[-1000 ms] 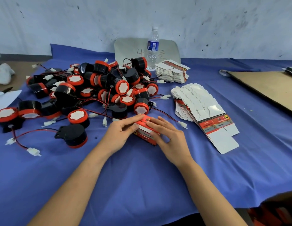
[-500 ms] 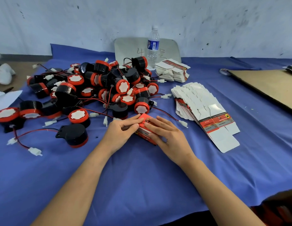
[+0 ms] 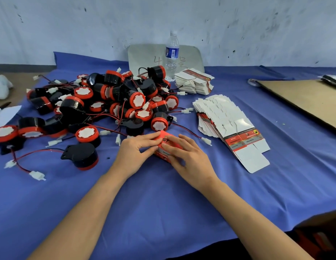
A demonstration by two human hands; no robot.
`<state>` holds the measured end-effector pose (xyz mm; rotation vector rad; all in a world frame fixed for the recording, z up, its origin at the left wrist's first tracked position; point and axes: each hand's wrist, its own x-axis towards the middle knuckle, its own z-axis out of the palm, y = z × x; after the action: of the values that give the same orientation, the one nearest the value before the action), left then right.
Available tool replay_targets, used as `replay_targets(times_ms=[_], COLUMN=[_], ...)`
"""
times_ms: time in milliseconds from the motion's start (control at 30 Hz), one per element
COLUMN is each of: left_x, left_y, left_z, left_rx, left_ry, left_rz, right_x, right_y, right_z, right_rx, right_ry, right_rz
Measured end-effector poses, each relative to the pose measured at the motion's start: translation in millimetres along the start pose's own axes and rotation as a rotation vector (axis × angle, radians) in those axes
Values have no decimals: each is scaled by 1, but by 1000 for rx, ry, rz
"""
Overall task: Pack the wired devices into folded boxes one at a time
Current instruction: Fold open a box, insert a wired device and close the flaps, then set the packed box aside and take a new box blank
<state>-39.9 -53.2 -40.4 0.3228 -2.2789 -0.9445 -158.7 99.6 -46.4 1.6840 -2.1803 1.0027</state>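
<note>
**While both my hands hold one box**

As I lean over the table (image 3: 163, 203), both forearms reach in from its near edge and meet at a red box (image 3: 164, 140) lying near the middle of the surface. My left hand (image 3: 134, 152) comes from the left with its wrist low, its forefinger laid along the box's top edge and its thumb against the near side, so it pinches that end. My right hand (image 3: 189, 158) covers the other end, palm down, with fingers (image 3: 179, 140) curved over the top and the thumb pressed to the near face. Neither hand is spread wide, and both are closed on the box, which rests on the cloth.

Just beyond my left hand the pile of devices (image 3: 107, 102) spreads toward the left and far edges, wires tangled through it. One device (image 3: 82, 155) lies apart at the pile's near side, left of my left wrist. Right of the box, a fanned stack of flat boxes (image 3: 229, 124) lies on the surface. A second stack (image 3: 193, 81) sits farther back, beside a bottle (image 3: 172, 55) at the far edge. Cardboard (image 3: 304, 98) covers the far right corner.
</note>
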Motion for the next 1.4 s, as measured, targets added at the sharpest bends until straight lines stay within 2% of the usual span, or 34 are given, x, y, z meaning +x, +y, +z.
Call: replay_targets(times_ms=[100,167,233,333,467,600,667,700,767,867,933,967,1033,1067,1100,1133,1167,1233,1333,1400], left_x=[-4,-3,-1,-1,-2,0,1,2,2,2,1,1,1,1,1,1,1,2,3,2], left_y=[2,3,3,2,0,-5,-9,-10,-11,-11,-10,-10,-11,-11,-12,-13,-14,-15,-15,-14], left_z=[6,8,8,6,7,5,6,7,9,11,11,11,11,11,11,11,11,11,11,11], left_rx=[-2,-21,-104,-143,-161,-187,-178,-164,-153,-149,-153,-153,-155,-154,-152,-149,-146,-140,-122,-127], left_ry=[52,80,117,133,68,61,31,12,-21,-48,-52,-54,-57,-58,-59,-58,-56,-51,-50,-48], left_rz=[1,-3,-35,-95,-122,-169,-198,-203,-205,-196,-197,-198,-205,-210,-214,-217,-216,-212,-209,-211], right_x=[-2,-4,-6,-7,-11,-22,-36,-44,-55,-50,-34,-24,-13,-12,-12,-13,-16,-20,-23,-23], right_y=[1,2,1,1,3,17,24,27,30,35,39,45,62,69,73,78,82,84,82,74], right_z=[3,2,-2,-11,-33,-67,-94,-106,-119,-116,-108,-103,-89,-82,-76,-71,-67,-63,-66,-69], right_rx=[104,126,204,342,676,855,769,701,680,729,599,429,66,-43,-110,-148,-172,-207,-127,-88], right_ry=[-116,-119,-17,222,682,1416,1793,1921,2009,1838,1533,1239,470,179,25,-19,8,97,194,340], right_rz=[133,184,268,381,655,881,884,855,820,774,785,856,1003,1043,1059,1063,1052,1007,972,943])
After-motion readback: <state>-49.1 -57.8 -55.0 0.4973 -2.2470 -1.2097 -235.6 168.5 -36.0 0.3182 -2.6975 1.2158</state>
